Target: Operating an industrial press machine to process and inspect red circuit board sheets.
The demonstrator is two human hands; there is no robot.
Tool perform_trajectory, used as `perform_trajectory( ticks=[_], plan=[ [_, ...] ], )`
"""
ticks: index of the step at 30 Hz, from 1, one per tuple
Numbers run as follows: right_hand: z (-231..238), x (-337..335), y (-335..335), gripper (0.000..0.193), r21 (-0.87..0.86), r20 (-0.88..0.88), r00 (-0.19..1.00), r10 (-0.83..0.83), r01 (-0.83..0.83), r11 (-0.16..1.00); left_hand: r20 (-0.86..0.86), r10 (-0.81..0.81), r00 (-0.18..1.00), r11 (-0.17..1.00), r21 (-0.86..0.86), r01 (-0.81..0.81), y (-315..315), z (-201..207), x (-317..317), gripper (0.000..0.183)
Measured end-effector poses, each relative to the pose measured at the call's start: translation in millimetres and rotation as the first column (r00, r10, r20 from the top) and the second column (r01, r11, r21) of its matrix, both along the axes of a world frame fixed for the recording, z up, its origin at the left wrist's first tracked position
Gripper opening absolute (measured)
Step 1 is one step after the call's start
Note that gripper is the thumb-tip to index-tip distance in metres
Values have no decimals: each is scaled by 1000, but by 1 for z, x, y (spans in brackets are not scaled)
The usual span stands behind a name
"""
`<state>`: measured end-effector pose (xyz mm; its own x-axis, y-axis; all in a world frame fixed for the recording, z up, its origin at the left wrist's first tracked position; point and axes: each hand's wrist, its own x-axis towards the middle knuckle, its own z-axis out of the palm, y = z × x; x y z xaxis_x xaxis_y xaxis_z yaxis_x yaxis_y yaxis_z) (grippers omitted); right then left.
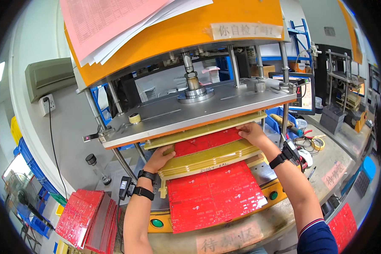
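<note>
Red board (205,143) above yellow plates (211,156), fingers (244,128) at both ends

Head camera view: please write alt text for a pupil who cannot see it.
A person's left hand and right hand are at either end of a red board above yellow plates inside an orange-topped press. Another red sheet lies in front, with a red stack at lower left.

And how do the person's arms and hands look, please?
The left fingers and right fingers are ungloved. The left forearm has two black straps and a boxy device; the right forearm, a black strap and dark device. A navy sleeve with red-and-white trim shows at right; no left sleeve shows.
</note>
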<state>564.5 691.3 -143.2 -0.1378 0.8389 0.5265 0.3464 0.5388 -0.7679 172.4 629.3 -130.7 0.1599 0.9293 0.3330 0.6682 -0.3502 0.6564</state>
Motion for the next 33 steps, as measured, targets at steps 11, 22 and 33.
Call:
perform_trajectory(
  ticks=[11, 22, 33],
  plan=[
    [9, -8, -1, 19, -48, -187, 981, 59, -69, 996, 294, -34, 955, 972, -212, 100, -2, 10, -2, 42],
    [11, 15, -155, 18, -171, -181, 973, 140, -172, 970, 328, 11, 945, 996, -88, 19, -153, -1, 20, 40],
    [-28, 16, -275, 14, -155, -445, 876, 186, -281, 947, 675, -22, 738, 998, -31, 58, -280, -36, 52, 47]
  ],
)
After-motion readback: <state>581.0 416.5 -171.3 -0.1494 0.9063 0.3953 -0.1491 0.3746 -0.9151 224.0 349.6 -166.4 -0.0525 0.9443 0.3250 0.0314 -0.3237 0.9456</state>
